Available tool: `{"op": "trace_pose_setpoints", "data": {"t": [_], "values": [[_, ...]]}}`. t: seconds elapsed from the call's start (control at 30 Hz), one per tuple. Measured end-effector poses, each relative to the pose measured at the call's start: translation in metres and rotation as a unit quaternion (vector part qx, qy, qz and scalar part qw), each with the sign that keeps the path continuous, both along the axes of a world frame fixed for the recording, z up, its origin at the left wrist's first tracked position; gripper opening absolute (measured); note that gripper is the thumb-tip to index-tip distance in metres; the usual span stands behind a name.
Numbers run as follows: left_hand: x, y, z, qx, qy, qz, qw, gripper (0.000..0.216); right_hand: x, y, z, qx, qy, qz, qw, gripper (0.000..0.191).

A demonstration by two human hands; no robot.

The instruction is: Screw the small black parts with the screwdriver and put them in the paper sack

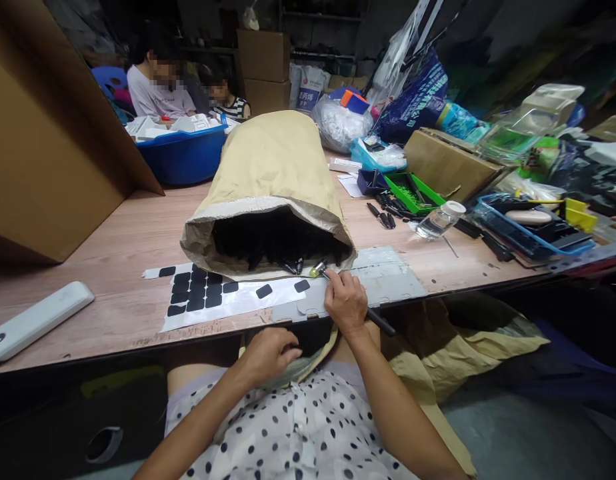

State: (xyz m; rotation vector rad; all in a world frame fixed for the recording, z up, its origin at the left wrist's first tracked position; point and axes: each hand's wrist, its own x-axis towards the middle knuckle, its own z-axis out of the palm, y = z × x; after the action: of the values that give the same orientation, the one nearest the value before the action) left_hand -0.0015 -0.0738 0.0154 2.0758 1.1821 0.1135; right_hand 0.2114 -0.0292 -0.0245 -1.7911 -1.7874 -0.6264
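Observation:
My right hand point(347, 301) is closed around the black handle of a small hammer point(383, 323), whose metal and yellowish head lies at the mouth of a large paper sack point(273, 160). Dark plastic pieces point(298, 263) show inside the sack, some at its lip. Below the table edge, my left hand point(272, 353) hovers over a second open sack point(308, 367) at my lap, its fingers loosely curved and apart, with nothing visible in them. A white sheet of black rounded stickers point(258, 297) lies in front of the large sack, beside a grey flat board point(388, 273).
A white oblong device point(43, 317) lies at the left, near a cardboard box point(48, 147). At the right stand a green tray point(413, 190), a clear jar point(438, 220) and a blue basket point(533, 233). Two people sit behind a blue tub point(183, 157).

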Motion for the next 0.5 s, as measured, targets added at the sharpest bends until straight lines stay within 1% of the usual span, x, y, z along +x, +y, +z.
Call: {"op": "trace_pose_setpoints", "data": {"t": [0.03,0.07,0.1,0.13,0.2,0.27,0.33,0.4,0.43,0.5], "values": [[-0.002,0.010,0.007,0.034,-0.041,0.024,0.998,0.018,0.000,0.000,0.000,-0.005,0.002,-0.001,1.000,0.030],[-0.003,0.021,0.012,0.079,-0.069,0.063,0.993,0.019,0.000,0.000,-0.001,-0.011,0.005,-0.002,1.000,0.030],[-0.005,0.035,0.017,0.134,-0.078,0.122,0.980,0.020,0.000,0.000,-0.001,-0.017,0.008,-0.002,1.000,0.031],[-0.007,0.049,0.019,0.188,-0.066,0.191,0.961,0.019,0.000,0.000,-0.001,-0.023,0.011,-0.003,1.000,0.032],[-0.011,0.077,0.020,0.256,-0.015,0.307,0.916,0.019,0.000,0.001,-0.001,-0.032,0.013,-0.002,0.999,0.032],[-0.014,0.099,0.016,0.262,0.045,0.378,0.887,0.021,0.000,0.001,-0.001,-0.033,0.013,0.000,0.999,0.033],[-0.017,0.111,0.011,0.231,0.090,0.406,0.880,0.021,0.000,0.001,-0.001,-0.030,0.011,0.002,0.999,0.033],[-0.022,0.112,0.006,0.212,0.101,0.404,0.884,0.016,-0.001,0.001,-0.001,-0.029,0.009,0.001,1.000,0.033],[-0.024,0.108,0.004,0.220,0.091,0.396,0.887,0.013,-0.002,0.001,0.000,-0.031,0.010,-0.001,0.999,0.033],[-0.026,0.097,0.001,0.259,0.046,0.362,0.894,0.010,-0.003,0.000,0.001,-0.038,0.013,-0.004,0.999,0.032]]}}
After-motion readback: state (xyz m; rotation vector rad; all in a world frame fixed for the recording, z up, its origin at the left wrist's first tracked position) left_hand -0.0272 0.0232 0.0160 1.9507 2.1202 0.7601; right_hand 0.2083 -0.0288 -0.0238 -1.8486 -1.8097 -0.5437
